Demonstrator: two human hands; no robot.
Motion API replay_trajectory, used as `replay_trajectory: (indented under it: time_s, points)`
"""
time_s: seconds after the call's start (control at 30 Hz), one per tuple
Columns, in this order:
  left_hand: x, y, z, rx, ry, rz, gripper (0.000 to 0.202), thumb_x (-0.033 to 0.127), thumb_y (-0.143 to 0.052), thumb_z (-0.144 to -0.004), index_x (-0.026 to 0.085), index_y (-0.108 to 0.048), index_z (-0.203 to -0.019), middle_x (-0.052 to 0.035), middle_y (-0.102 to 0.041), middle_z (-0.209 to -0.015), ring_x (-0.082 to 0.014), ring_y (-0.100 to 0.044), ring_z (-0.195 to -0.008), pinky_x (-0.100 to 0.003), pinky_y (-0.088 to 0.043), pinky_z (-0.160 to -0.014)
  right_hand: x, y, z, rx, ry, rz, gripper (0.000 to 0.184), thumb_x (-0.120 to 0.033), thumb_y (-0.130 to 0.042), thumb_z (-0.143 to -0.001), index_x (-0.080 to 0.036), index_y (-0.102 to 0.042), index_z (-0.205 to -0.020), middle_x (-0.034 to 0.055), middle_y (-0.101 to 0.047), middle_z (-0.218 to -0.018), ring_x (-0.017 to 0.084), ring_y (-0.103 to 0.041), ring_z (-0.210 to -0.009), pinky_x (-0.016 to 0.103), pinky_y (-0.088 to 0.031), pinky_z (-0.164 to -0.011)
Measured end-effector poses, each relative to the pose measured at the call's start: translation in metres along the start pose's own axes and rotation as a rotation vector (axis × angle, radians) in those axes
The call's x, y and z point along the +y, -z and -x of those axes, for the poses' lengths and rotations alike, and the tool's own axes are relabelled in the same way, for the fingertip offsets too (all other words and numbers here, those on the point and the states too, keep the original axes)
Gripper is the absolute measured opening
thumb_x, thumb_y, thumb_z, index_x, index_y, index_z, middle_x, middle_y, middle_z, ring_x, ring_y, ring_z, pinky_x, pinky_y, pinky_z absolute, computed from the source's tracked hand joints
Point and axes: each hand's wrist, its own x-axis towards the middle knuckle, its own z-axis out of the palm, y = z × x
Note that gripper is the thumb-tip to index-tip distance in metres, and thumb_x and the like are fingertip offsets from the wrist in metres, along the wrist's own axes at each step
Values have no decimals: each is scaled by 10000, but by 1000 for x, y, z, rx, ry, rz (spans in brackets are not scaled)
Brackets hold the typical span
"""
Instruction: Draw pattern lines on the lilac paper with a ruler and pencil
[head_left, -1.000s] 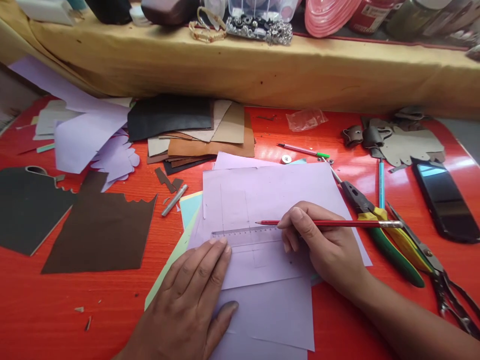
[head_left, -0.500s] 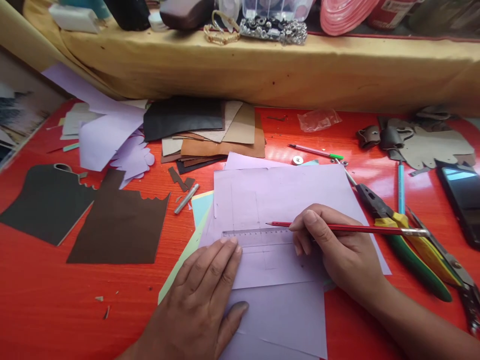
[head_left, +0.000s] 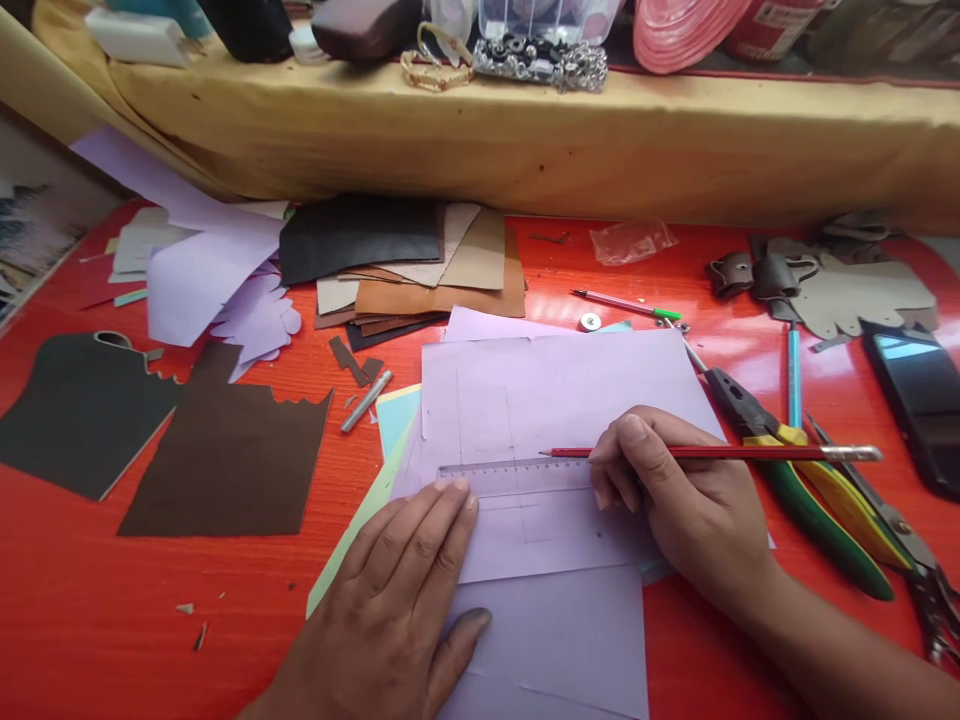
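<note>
From the head camera, your left hand [head_left: 397,600] lies flat, fingertips on the left end of the clear ruler [head_left: 525,478], which sits on the purple paper [head_left: 577,390]. Your right hand [head_left: 675,490] is pinched around the red pencil [head_left: 750,453], its tip near the ruler's far edge. The pencil should feel light and stiff; pinch it toward the tip. The ruler looks thin and may slide, so press on its flat top. The paper may crease easily, so push softly.
</note>
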Motion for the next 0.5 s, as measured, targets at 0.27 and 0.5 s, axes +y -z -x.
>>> replay_trajectory:
  time_s: [0.27, 0.5]
  points:
    - [-1, 0, 0, 9, -11, -2, 515, 357, -551, -1110, 54, -630, -1519, -158, -661, -1553, -290, -553, -1439, -374, -206, -1365, 0, -2, -1, -35, 10, 29, 522, -505, -619, -1140, -198, -701, -726, -27, -536, -569, 121, -582, -499, 249, -473, -500]
    - [-1, -1, 1, 8, -3, 1, 519, 359, -547, -1111, 59, -621, -1528, -162, -674, -1537, -286, -562, -1441, -374, -213, -1362, 6, 0, 1, -51, 19, 62, 478, -465, -586, -1160, -205, -721, -782, -21, -571, -590, 140, -583, -526, 287, -469, -537]
